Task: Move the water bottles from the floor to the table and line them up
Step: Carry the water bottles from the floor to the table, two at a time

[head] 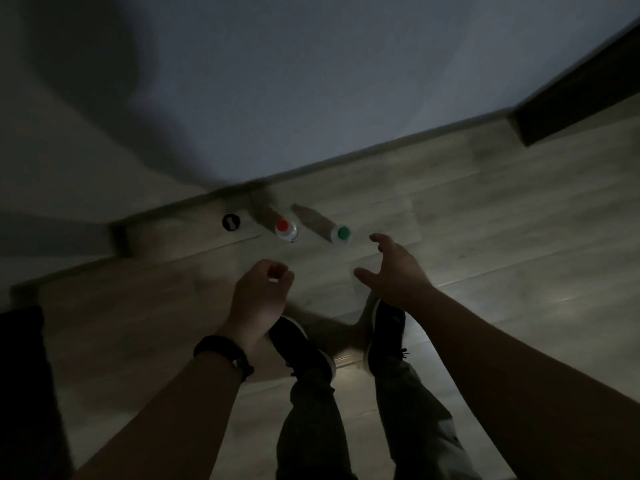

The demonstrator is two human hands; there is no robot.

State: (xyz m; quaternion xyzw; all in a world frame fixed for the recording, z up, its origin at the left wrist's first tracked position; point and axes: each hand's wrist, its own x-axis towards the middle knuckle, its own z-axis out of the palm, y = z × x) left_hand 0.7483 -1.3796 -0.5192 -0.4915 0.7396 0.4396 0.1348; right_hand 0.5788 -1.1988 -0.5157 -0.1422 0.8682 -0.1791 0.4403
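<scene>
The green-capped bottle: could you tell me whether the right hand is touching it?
Apart. The head view shows bare floor between the right hand and the green-capped bottle.

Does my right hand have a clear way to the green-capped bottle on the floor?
Probably yes: the right hand is open near the green-capped bottle, with only bare floor between them; the red-capped bottle stands on its far side.
</scene>
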